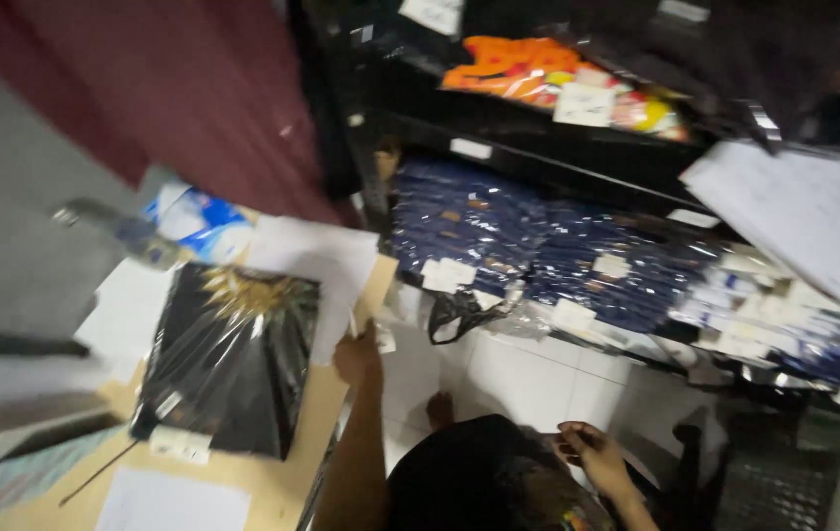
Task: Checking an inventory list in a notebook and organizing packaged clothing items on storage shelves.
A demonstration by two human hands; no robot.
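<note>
While the view is motion-blurred, 2 hands show. Left hand (356, 356): fingers curled over the edge of the cardboard sheet (317, 433) near a white paper (327, 258); whether they clamp it or just rest there, cannot tell. Right hand (592, 454): fingers loosely bent, nothing visibly in them, sitting on the black fabric (479, 477) at 6 o'clock.

At 9 o'clock of the left hand: 1 black garment in clear plastic wrap (233, 359), gold print at its top, 1 white label at its near corner, lying flat on the cardboard. More white sheets around it, at least 3. 1 blue-and-white packet (199, 221) at 11 o'clock of the garment, a clear bottle just beside it.

At 1 to 3 o'clock: black rack (538, 152). Lower shelf holds stacks of navy bagged garments (538, 256) with white labels, count unreadable. Upper shelf holds orange bagged items (528, 69). 1 large white sheet (804, 211) hangs at the rack's right. 1 black plastic bag (459, 313) dangles below the navy stacks over white floor tiles (528, 379).
</note>
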